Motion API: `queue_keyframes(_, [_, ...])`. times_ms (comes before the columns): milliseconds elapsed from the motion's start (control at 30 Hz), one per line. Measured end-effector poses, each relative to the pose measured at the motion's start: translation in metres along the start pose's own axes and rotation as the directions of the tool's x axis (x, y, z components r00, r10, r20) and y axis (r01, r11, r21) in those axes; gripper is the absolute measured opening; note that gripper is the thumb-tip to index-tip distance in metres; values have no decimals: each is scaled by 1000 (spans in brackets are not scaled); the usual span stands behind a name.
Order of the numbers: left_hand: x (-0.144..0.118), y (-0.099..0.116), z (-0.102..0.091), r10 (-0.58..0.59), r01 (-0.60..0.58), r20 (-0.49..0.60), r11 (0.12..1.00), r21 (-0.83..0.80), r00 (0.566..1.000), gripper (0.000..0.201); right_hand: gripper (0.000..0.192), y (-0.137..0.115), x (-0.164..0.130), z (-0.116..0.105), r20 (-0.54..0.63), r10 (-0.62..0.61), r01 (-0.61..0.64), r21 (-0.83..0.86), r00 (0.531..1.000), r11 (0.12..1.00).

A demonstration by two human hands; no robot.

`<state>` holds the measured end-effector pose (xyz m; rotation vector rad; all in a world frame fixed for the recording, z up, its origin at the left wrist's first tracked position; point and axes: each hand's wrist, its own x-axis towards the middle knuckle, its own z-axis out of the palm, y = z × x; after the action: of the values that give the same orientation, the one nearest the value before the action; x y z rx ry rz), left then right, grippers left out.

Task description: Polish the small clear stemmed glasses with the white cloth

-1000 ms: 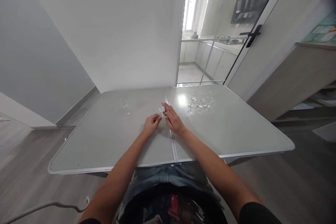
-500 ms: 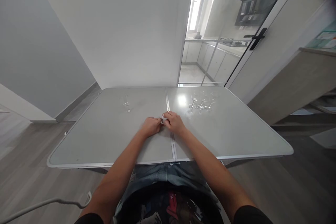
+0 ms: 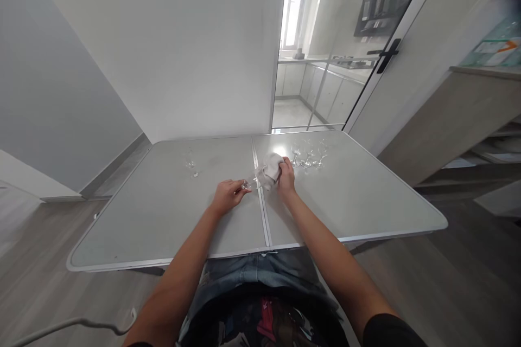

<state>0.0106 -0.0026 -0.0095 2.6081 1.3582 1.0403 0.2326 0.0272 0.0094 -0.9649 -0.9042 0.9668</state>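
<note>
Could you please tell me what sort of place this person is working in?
Probably a home: a grey folding table stands on wood-look flooring, beside a glass door opening onto a kitchen with counters.

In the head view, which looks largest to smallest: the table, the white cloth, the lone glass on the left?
1. table
2. white cloth
3. lone glass, farther from the camera, so this place is unsure.

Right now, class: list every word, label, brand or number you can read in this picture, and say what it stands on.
None can be read.
Green and white papers on the right-hand counter: print too blurred.
Shirt graphic: no legible letters.
Glasses, cloth, table: no markings visible.
</note>
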Motion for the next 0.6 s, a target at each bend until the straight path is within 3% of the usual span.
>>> queue_keyframes(67, [0,2,0,-28,28,4,1000,-6,1000,32,17,-1,-2,1,-78,-25,25,-2,997,1000])
queue_keyframes(100, [1,3,0,-39,40,21,999,-15,999,32,16,-1,-3,2,-46,-10,10,-6,999,1000])
queue_keyframes(167, [2,4,-1,-75,79,79,996,-47,994,32,14,-1,-6,5,130,62,-67,32,990,997])
queue_keyframes(233, [4,6,-3,-117,131,150,988,-85,982,33,11,0,-8,8,345,130,-172,93,930,981])
queue_keyframes(300, [6,8,-4,-143,168,205,979,-112,968,36,9,-1,-9,8,452,134,-210,123,882,970])
queue_keyframes(433, [5,11,-2,-153,169,291,985,-31,945,29,9,-2,-9,-1,492,-17,-20,69,870,997])
queue_keyframes(500, [4,12,2,-143,121,342,989,87,929,27,10,-3,-9,-6,592,-82,89,17,802,996])
queue_keyframes(600, [3,12,6,-93,5,405,977,212,909,30,13,-4,-10,-9,751,-62,200,-95,658,975])
